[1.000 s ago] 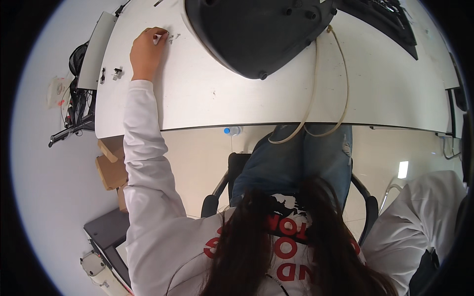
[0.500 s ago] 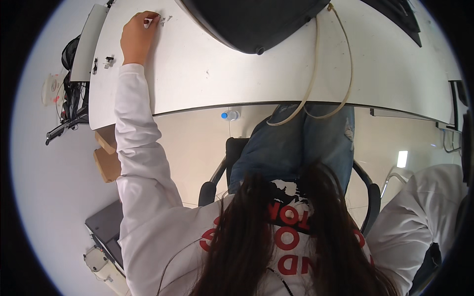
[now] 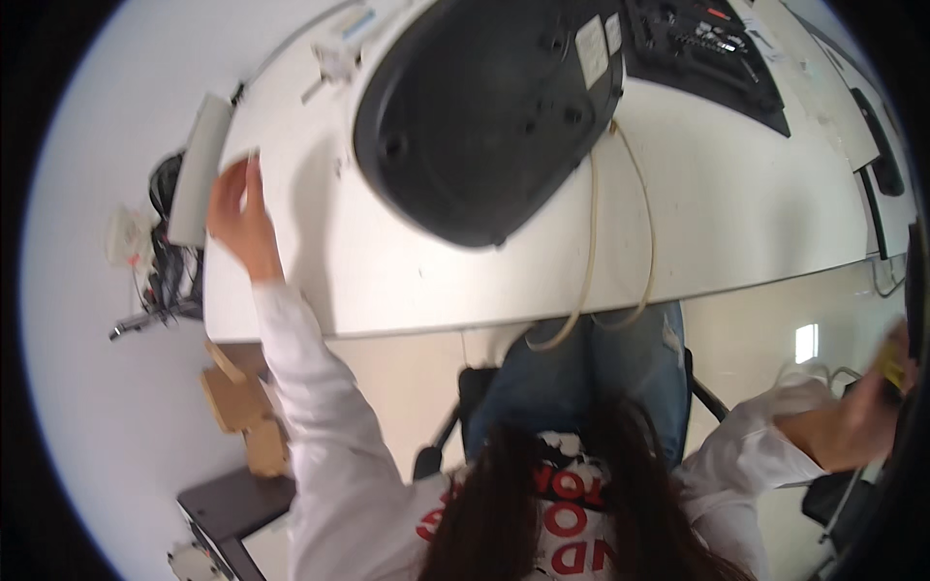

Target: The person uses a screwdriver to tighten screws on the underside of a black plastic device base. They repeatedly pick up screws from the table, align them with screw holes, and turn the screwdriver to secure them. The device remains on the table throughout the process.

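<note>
My left hand point(image 3: 239, 213) is raised over the left end of the white table point(image 3: 436, 281). Its thumb and fingertips come together in a pinch; whatever small thing may be between them cannot be made out. Far to the right, beyond the table's front edge, my right hand point(image 3: 852, 421) is smeared by motion. Its fingers are closed round a yellow and black object point(image 3: 893, 366), partly cut off by the dark rim. Between the hands, a large black plastic housing point(image 3: 465, 126) lies on the table with its underside, round feet and pale labels showing.
A pale cable point(image 3: 593, 232) loops from the housing over the front edge to my lap. A black tool case point(image 3: 707, 58) with metal pieces lies at the back right. Small parts point(image 3: 334, 63) sit at the back left. Cardboard point(image 3: 237, 397) is below the table's left end.
My view has shifted, showing more of the housing and the tool case. My left hand has lifted off the small pieces on the table. My right hand has come into sight with the yellow and black object.
</note>
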Demonstrator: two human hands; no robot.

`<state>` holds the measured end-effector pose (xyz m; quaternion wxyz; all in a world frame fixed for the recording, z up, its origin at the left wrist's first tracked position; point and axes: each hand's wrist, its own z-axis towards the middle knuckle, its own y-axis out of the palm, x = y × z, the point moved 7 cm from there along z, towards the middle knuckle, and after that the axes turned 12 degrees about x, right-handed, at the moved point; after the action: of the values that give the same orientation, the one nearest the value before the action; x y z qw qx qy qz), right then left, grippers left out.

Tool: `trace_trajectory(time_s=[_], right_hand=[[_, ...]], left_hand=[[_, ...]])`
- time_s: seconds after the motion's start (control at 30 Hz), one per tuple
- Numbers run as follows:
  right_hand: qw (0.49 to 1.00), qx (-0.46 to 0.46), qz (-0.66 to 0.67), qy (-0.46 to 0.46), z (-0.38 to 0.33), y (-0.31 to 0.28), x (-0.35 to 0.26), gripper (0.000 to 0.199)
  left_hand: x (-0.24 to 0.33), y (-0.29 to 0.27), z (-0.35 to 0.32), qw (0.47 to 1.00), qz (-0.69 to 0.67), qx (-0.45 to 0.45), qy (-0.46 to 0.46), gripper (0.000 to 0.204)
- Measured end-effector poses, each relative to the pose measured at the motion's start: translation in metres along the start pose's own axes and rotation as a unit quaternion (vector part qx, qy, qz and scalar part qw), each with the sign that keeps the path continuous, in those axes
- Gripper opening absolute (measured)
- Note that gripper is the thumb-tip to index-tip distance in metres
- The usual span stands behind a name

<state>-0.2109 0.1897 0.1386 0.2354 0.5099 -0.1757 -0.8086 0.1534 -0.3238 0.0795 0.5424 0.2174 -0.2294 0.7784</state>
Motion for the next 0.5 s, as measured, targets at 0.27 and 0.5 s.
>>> trace_trajectory(time_s=[0.27, 0.5], right_hand=[[0.934, -0.136, -0.314, 0.106, -0.082, 0.031, 0.101, 0.044], [0.858, -0.299, -0.395, -0.133, -0.075, 0.055, 0.064, 0.046]], left_hand=[[0.186, -0.026, -0.067, 0.971, -0.214, -0.095, 0.038, 0.025], [0.213, 0.033, -0.110, 0.911, -0.275, -0.229, -0.207, 0.020]])
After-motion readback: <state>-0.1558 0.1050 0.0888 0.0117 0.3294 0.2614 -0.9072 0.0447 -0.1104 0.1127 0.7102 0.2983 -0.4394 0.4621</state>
